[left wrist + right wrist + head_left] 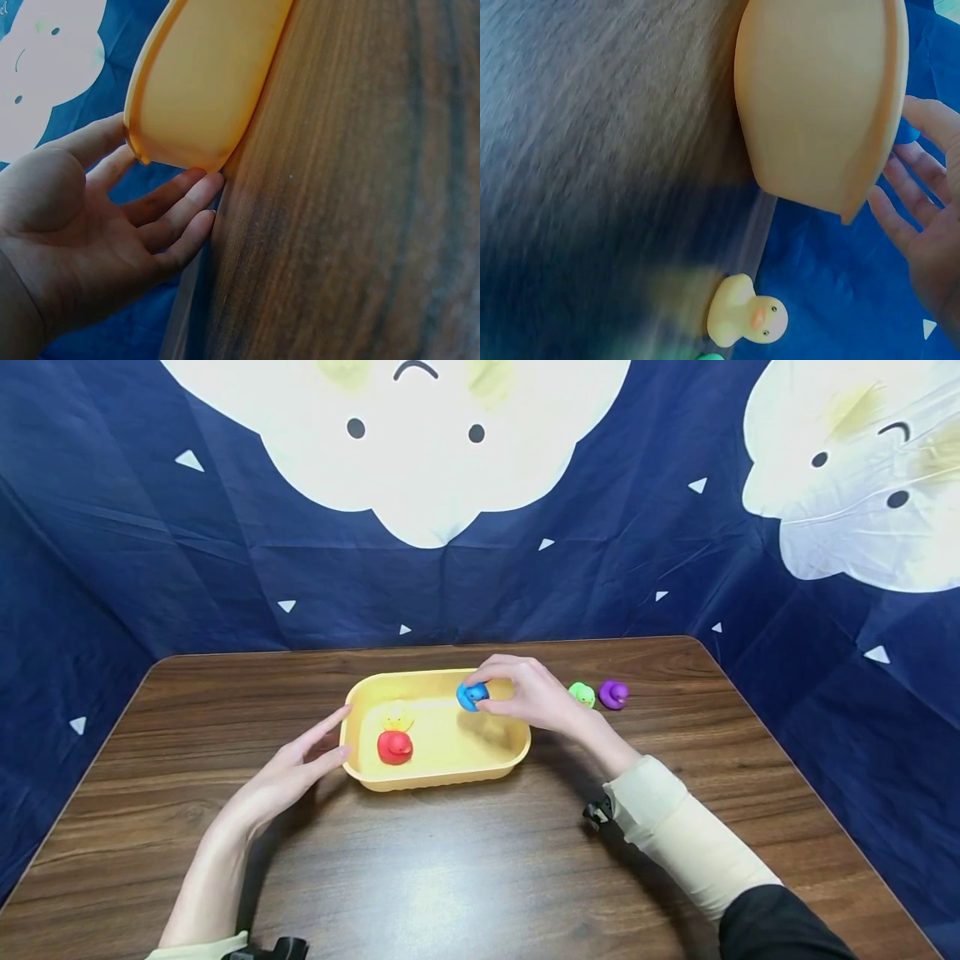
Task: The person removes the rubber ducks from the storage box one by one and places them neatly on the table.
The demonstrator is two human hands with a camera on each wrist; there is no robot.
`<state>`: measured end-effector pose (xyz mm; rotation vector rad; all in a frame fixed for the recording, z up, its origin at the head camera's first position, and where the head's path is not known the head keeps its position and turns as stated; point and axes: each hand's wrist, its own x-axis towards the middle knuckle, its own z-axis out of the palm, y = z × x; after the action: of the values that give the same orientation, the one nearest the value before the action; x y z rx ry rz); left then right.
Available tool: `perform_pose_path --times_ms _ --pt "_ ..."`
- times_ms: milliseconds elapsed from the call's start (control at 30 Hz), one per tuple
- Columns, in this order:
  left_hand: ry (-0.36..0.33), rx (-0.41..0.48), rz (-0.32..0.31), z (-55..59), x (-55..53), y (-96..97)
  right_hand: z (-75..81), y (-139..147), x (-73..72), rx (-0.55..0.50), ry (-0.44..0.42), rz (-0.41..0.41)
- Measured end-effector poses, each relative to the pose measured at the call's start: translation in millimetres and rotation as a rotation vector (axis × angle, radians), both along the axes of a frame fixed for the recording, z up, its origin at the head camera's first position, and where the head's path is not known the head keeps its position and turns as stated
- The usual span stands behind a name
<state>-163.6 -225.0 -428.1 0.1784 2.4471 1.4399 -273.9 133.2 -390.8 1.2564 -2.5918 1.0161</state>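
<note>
In the head view my right hand (534, 695) pinches a blue rubber duck (471, 697) between thumb and fingers, over the right half of a yellow plastic tub (442, 737). A red rubber duck (394, 747) and a yellow rubber duck (397, 720) sit in the tub's left half. My left hand (291, 775) touches the tub's left end, its fingers loosely extended against the end wall, as the left wrist view shows. In the right wrist view, only a bit of the blue duck shows past the tub rim.
Right of the tub stand a green duck (582, 695), partly behind my wrist, and a purple duck (613, 694). A pale yellow duck (746, 311) appears low in the right wrist view. The wooden table (450, 877) ends at a dark blue cloth backdrop (450, 593).
</note>
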Motion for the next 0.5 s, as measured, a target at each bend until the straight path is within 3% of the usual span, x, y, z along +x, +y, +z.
perform_pose_path --times_ms 500 --pt "-0.001 0.0 -0.007 -0.6 -0.5 -0.6 15.7 34 5.1 0.041 0.053 -0.036"
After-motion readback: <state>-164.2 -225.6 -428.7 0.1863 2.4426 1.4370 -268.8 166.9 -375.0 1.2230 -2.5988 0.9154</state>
